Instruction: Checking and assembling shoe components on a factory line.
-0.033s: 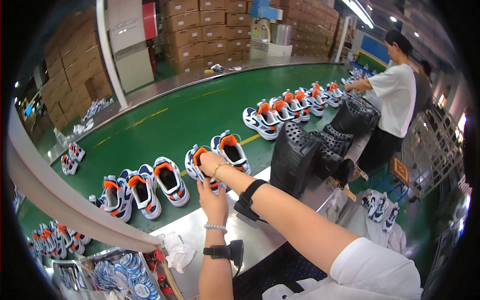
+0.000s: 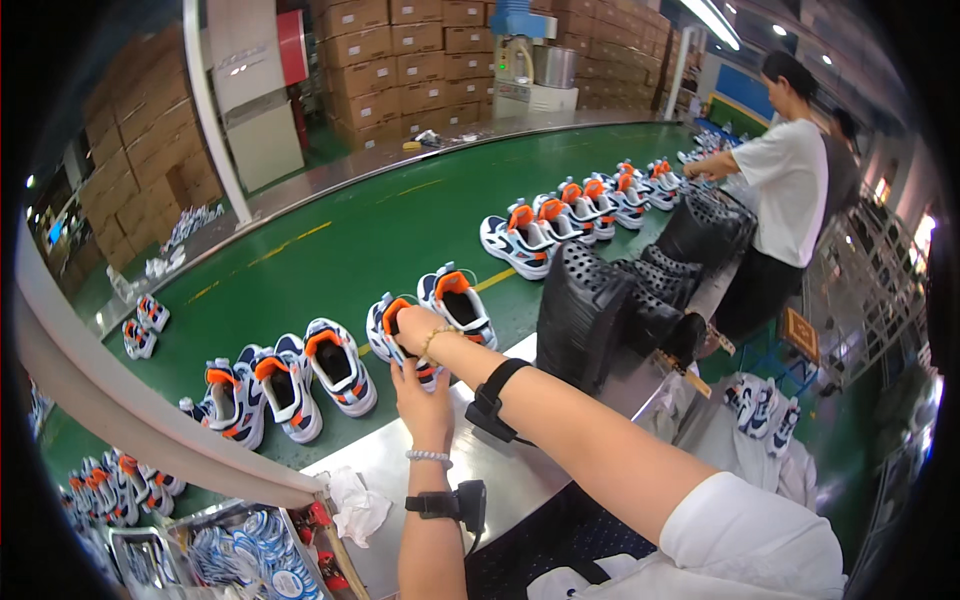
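One sneaker (image 2: 382,318), white and navy with orange lining, sits at the near edge of the green belt. My right hand (image 2: 416,326) reaches into its opening, with the fingers hidden inside. From the near side my left hand (image 2: 424,405) grips the same sneaker, thumb and fingers against its side. Just right of it stands another sneaker (image 2: 457,298), close to my right wrist. Left of my hands, a matching sneaker (image 2: 340,368) stands toe toward me, with more beside it.
Black padded blocks (image 2: 585,320) rise at the right of the metal ledge (image 2: 500,435). Round labels (image 2: 250,550) fill a tray at lower left, near crumpled white paper (image 2: 357,505). A co-worker (image 2: 790,180) stands farther along the green belt (image 2: 290,270). A pale curved post (image 2: 150,410) crosses at left.
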`<state>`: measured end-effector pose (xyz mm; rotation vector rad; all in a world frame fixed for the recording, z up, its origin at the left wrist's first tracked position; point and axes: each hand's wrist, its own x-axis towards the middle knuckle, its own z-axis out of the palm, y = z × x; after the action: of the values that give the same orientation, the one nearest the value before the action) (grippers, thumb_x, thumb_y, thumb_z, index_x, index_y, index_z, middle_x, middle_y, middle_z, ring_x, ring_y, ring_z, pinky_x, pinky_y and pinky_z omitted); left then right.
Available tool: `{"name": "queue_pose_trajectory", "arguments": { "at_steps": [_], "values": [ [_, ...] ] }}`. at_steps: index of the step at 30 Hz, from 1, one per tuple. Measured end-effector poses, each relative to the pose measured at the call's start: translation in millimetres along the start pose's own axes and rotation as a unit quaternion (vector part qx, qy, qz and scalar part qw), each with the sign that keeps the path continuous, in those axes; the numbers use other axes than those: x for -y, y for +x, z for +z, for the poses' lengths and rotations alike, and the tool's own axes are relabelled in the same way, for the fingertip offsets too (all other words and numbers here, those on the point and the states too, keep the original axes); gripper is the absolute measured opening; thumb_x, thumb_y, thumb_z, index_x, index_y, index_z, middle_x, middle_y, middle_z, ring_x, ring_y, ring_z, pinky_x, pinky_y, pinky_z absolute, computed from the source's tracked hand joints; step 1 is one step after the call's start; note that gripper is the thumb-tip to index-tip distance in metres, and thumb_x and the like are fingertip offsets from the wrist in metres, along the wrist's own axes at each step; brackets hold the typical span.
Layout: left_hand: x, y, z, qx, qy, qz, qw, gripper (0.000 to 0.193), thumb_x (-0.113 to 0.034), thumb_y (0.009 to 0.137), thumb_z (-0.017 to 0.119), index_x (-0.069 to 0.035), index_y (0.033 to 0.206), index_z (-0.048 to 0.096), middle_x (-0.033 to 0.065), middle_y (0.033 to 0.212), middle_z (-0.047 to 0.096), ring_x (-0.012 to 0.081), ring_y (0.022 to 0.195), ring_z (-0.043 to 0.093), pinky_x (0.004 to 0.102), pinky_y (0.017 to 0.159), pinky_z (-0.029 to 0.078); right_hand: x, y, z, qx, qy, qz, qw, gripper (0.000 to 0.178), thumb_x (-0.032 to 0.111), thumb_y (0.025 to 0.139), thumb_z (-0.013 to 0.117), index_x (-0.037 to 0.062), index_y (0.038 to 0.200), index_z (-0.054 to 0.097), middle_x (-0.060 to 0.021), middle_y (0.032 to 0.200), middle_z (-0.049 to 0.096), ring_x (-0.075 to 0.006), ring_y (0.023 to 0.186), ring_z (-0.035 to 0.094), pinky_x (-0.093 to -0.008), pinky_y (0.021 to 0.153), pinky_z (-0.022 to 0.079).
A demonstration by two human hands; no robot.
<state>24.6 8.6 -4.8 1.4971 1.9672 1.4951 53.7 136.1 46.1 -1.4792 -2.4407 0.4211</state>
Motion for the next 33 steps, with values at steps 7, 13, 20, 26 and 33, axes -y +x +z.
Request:
{"name": "queue_pose_trajectory", "arguments": {
  "at_steps": [7,13,20,26,33],
  "values": [
    [50.7,15.7,-9.9,-0.027,0.083,0.107,0.990,0.043,-0.014,0.083,0.061,-0.003,0.124,0.050,0.0252,0.141,0.039,0.0401,0.126,0.043,0.0442,0.103,0.036,22.8,-118.3,-46.6,-0.126,0.110,-0.203,0.965,0.026,0.021,0.088,0.056,0.0056,0.109,0.056,-0.0153,0.071,0.063,-0.0330,0.069,0.064,-0.0432,0.063,0.051],
    [-59.9,2.8,17.7,0.030,-0.027,0.226,0.973,0.029,-0.002,0.084,0.051,0.002,0.112,0.057,0.0191,0.139,0.044,0.0383,0.128,0.042,0.0411,0.104,0.035,-76.7,-264.4,-209.0,-0.287,0.058,-0.321,0.901,0.025,0.012,0.084,0.061,0.0048,0.108,0.062,-0.0094,0.070,0.063,-0.0253,0.067,0.066,-0.0352,0.058,0.051],
    [-47.3,122.9,92.6,0.223,0.290,0.169,0.915,0.023,-0.009,0.081,0.049,0.003,0.084,0.069,0.0254,0.087,0.067,0.0391,0.083,0.066,0.0429,0.076,0.052,-245.1,-274.3,-260.5,-0.440,0.093,0.059,0.891,0.022,0.020,0.087,0.062,0.0053,0.103,0.064,-0.0095,0.077,0.067,-0.0215,0.065,0.066,-0.0314,0.063,0.052],
    [23.4,176.7,149.9,0.360,0.727,0.463,0.357,0.030,-0.014,0.075,0.047,-0.002,0.091,0.070,0.0152,0.086,0.068,0.0306,0.075,0.066,0.0448,0.063,0.053,-325.3,-275.3,-233.1,-0.367,0.011,0.097,0.925,0.041,0.029,0.084,0.063,0.0062,0.117,0.056,-0.0167,0.107,0.062,-0.0328,0.100,0.058,-0.0404,0.087,0.047],
    [26.8,166.7,128.0,0.218,0.613,0.540,0.535,0.025,-0.015,0.070,0.047,0.000,0.074,0.066,0.0108,0.063,0.057,0.0239,0.054,0.058,0.0433,0.046,0.048,-360.7,-281.5,-237.9,-0.252,0.026,0.138,0.958,0.048,0.033,0.081,0.068,0.0047,0.117,0.054,-0.0201,0.097,0.064,-0.0370,0.095,0.060,-0.0422,0.085,0.047]
  ]
}}
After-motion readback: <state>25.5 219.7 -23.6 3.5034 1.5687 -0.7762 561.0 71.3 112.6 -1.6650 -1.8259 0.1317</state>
